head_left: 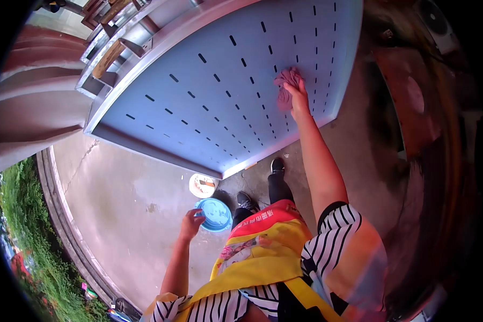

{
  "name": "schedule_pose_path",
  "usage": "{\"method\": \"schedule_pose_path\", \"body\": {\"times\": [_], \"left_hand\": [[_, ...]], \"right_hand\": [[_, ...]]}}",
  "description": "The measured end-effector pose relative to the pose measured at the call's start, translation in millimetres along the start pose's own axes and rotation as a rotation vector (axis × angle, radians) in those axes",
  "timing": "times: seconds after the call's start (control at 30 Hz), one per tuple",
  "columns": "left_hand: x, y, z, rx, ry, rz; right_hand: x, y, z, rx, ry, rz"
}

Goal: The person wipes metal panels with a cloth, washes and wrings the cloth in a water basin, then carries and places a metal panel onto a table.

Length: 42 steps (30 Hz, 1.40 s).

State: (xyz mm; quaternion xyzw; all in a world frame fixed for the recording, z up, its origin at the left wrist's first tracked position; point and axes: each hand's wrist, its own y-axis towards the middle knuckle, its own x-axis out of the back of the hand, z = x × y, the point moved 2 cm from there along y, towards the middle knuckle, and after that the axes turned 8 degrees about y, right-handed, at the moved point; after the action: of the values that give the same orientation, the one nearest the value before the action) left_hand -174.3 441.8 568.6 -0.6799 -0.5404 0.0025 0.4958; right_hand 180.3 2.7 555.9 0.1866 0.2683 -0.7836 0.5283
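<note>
A pinkish-purple cloth (286, 88) is bunched under my right hand (299, 95), which presses it against a large blue-grey metal panel (198, 126) with rows of short slots. My left hand (192, 224) hangs low on the left with its fingers apart and slightly bent, holding nothing. Behind that hand, on the ground, stands a light blue basin (218, 214). A white bucket (203, 185) sits just beyond the basin, below the panel's lower corner.
Metal brackets with wooden handles (108, 59) stick out at the panel's upper left, beside a pale curtain (35, 102). Green plants (29, 231) grow past a kerb at the left. A reddish-brown board (408, 102) stands at the right. My feet are near the panel's lower edge.
</note>
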Motion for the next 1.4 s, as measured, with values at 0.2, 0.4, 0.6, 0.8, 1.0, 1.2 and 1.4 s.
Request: {"method": "schedule_pose_path", "body": {"times": [0.2, 0.4, 0.6, 0.8, 1.0, 1.2, 1.4], "left_hand": [[-29.1, 13.1, -57.3, -0.015, -0.141, 0.022], [-47.3, 35.3, -86.6, -0.004, -0.054, 0.145], [-34.4, 45.1, -111.5, -0.023, -0.095, 0.117], [-53.5, 36.2, -81.1, 0.022, -0.05, 0.12], [-73.2, 22.7, -90.7, 0.025, -0.089, 0.164], [-67.1, 10.1, -58.6, 0.026, -0.227, 0.108], [-90.8, -2.9, 38.6, 0.08, -0.274, 0.137]], "right_hand": [[-37.1, 70.5, -45.5, 0.141, -0.118, -0.166], [-84.8, -4.2, -26.1, 0.051, -0.531, 0.404], [-40.8, -19.8, -17.2, -0.078, 0.1, 0.025], [-30.1, 57.1, 2.6, 0.151, -0.031, -0.204], [-115.6, -47.0, -122.7, 0.326, -0.644, 0.267], [-1.8, -171.3, -189.2, -0.749, -0.256, 0.304], [120.1, -208.6, -207.4, -0.888, -0.442, 0.06]]}}
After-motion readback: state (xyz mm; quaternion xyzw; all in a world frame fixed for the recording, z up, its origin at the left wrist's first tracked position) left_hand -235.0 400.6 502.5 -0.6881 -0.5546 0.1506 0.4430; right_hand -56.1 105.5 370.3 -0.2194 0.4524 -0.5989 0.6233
